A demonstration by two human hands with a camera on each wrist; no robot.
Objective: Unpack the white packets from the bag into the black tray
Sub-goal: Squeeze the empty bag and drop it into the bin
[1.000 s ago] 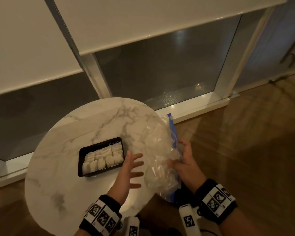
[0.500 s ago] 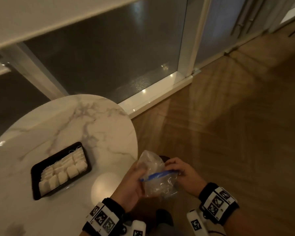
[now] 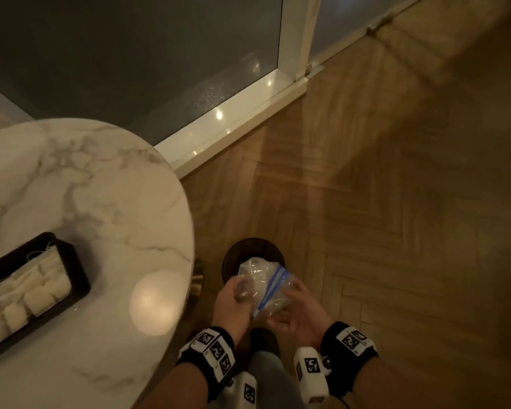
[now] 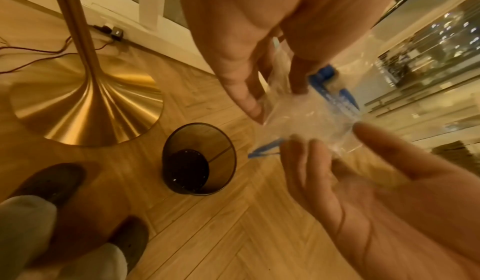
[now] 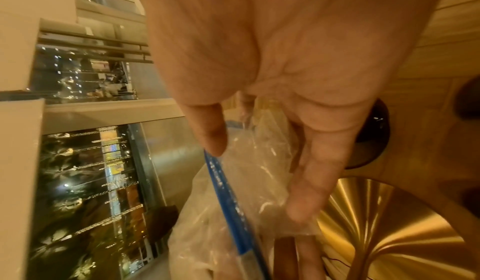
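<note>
The black tray [image 3: 78, 286] sits at the marble table's left and is filled with white packets [image 3: 39, 293]. To the right of the table edge, both hands hold the crumpled clear bag [image 3: 260, 273] with its blue zip strip, just above a dark waste bin. My left hand [image 3: 239, 293] pinches the bag [image 4: 306, 120] between thumb and fingers [image 4: 249, 103]. My right hand [image 3: 286, 305] cups it from the other side, thumb and fingers [image 5: 311, 181] round the plastic [image 5: 254, 169]. No packet shows inside the bag.
The round dark bin [image 3: 252, 252] stands on the wooden floor below the hands. The marble table [image 3: 86, 187] rests on a gold pedestal base [image 4: 85, 103], with cables behind it. My shoes [image 4: 52, 181] are beside the bin. A window frame [image 3: 233, 119] runs behind.
The hands have carried the bag off the table, rightward and down over the bin, crumpling it smaller. The head view has swung right, so the tray now lies at the far left.
</note>
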